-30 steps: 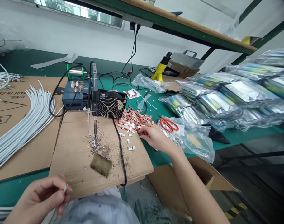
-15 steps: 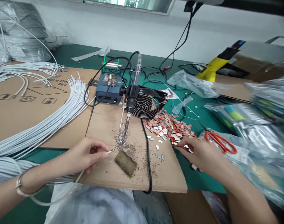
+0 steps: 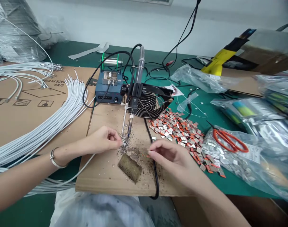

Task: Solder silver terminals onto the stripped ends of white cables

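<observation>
My left hand [image 3: 106, 140] pinches the end of a white cable [image 3: 86, 164] just left of the soldering iron [image 3: 134, 102], whose tip points down in its stand. The cable trails down behind the wrist. My right hand [image 3: 167, 154] is closed at thumb and forefinger above the black cord [image 3: 155, 173]; a tiny orange bit shows at the fingertips, too small to name. Between and below the hands lies a brown sponge [image 3: 130, 167] on the cardboard [image 3: 103, 183]. Solder crumbs surround the iron's tip.
A blue soldering station [image 3: 108, 90] and round fan [image 3: 147, 105] stand behind. Small orange-and-metal parts [image 3: 182, 129] are heaped at the right, near orange-handled scissors [image 3: 230, 141] and plastic bags. A bundle of white cables [image 3: 49, 123] lies left.
My left hand has moved right and up, bringing the cable end beside the iron's tip. My right hand has left the heap of parts and come left over the cardboard. The view has shifted slightly.
</observation>
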Tool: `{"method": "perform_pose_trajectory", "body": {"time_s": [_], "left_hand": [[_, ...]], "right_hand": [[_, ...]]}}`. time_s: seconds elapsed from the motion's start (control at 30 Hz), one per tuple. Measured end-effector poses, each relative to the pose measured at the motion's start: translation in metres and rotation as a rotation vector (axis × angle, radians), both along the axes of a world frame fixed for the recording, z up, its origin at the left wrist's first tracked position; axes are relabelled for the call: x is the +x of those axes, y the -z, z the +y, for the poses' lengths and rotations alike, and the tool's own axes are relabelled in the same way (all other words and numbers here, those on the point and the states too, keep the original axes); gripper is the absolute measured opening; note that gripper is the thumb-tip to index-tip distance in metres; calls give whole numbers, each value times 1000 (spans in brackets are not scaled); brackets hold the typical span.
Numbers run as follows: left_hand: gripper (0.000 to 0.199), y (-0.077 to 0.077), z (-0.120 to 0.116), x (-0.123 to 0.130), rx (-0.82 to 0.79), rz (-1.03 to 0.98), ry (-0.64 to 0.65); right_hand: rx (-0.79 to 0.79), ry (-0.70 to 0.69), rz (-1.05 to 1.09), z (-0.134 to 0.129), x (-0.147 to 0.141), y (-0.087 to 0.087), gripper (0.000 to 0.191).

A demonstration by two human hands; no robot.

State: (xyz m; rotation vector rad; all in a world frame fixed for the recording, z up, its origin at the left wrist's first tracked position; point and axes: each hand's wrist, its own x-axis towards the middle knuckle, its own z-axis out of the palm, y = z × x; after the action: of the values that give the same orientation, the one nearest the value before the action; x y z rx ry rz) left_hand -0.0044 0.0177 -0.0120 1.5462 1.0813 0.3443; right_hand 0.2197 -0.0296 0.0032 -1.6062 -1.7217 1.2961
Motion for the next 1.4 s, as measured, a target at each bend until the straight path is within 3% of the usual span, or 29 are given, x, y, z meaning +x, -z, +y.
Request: {"method": "perform_pose_trajectory", "body": {"time_s": [0.13, 0.4, 1.4], "left_hand": [[26, -2, -5, 0, -15, 12, -46], [25, -7, -9, 0, -23, 18, -76], [23, -11, -10, 0, 23, 34, -82]], "right_hand": [[-263, 17, 205, 13, -29, 3, 49], [-425, 127, 411, 21, -45, 14, 59], [-425, 105, 441, 19, -41, 11, 54]]}}
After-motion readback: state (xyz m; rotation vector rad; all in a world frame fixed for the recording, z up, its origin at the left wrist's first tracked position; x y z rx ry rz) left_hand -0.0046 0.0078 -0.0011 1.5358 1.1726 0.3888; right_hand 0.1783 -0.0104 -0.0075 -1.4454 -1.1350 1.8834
